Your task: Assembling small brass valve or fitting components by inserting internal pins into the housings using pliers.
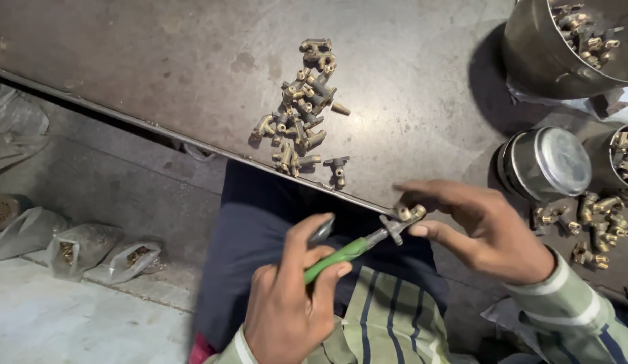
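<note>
On the steel table [159, 61], upper-right metal buckets [536, 54] hold brass fittings, while the left hand [287, 303] grips a green-handled tool [348, 251] and the right hand [476, 226] pinches a brass fitting [410, 213]

Cut off and obscured

Large steel bucket of brass fittings [563, 47] clipped by top and right edges; smaller steel tin [621, 158] cut at right. Green-handled tool's tip [395, 228] hidden among right hand's fingers [429, 202]; small brass piece there blurred.

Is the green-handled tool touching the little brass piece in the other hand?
Touching. The head view shows the tool's metal tip meeting the brass piece pinched in the right hand.
</note>
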